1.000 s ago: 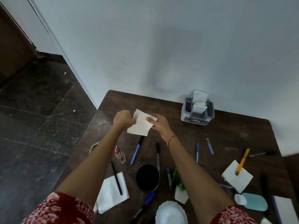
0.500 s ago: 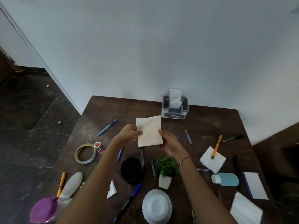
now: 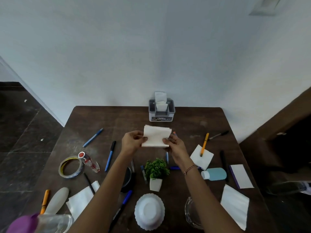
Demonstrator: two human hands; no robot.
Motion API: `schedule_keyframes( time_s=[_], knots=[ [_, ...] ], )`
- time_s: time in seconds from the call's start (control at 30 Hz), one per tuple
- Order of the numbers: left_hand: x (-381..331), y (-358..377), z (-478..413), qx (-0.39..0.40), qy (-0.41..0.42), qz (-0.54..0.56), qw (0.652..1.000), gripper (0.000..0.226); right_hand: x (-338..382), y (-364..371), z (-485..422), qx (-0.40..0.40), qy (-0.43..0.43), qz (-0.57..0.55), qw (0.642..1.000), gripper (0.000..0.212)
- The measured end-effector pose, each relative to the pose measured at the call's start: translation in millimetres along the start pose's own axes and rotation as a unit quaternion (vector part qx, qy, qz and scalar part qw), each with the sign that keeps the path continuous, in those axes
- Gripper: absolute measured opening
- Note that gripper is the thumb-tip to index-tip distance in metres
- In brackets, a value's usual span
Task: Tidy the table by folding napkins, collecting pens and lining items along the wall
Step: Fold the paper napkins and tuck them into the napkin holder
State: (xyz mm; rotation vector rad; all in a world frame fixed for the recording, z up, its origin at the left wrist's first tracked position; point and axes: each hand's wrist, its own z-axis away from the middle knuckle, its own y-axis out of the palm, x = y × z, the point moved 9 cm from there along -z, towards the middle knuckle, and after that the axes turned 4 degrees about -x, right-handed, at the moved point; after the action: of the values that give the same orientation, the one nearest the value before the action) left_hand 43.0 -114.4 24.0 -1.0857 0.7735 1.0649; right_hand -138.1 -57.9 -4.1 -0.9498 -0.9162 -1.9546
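Pinching a white napkin (image 3: 155, 137) at both sides, with left hand (image 3: 133, 142) and right hand (image 3: 175, 146), above the middle of the table (image 3: 117, 118). Beyond it, at the far edge against the wall, a grey napkin holder (image 3: 161, 112). Toward the left edge, a tape roll (image 3: 71, 166); at the near edge, a white bowl (image 3: 149, 211), with a small potted plant (image 3: 156, 172) just behind.

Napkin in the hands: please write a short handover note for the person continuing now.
Left hand and right hand each pinch a side of one white napkin above the table.
Done: napkin holder at the wall, napkins in it.
Left to do: finish this napkin, fold the loose napkin under the orange pen, collect the blue pen and the others, line the plant and tape roll along the wall.
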Motion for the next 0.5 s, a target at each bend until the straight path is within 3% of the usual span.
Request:
schedule_keyframes(
  time_s=[0.13,0.4,0.47,0.5],
  knots=[
    [-1,7,2,-0.005,-0.01,0.019,1.0,0.036,6,-7,1,-0.025,-0.012,0.027,0.999,0.034],
    [8,24,9,0.007,-0.116,0.162,0.98,0.019,25,-16,10,-0.037,-0.078,0.155,0.984,0.042],
    [5,29,10,0.028,-0.109,0.157,0.981,0.009,30,-20,11,-0.05,-0.106,0.205,0.972,0.045],
    [4,31,9,0.036,-0.097,0.142,0.984,0.015,32,-21,11,-0.054,-0.113,0.227,0.966,0.046]
  ],
)
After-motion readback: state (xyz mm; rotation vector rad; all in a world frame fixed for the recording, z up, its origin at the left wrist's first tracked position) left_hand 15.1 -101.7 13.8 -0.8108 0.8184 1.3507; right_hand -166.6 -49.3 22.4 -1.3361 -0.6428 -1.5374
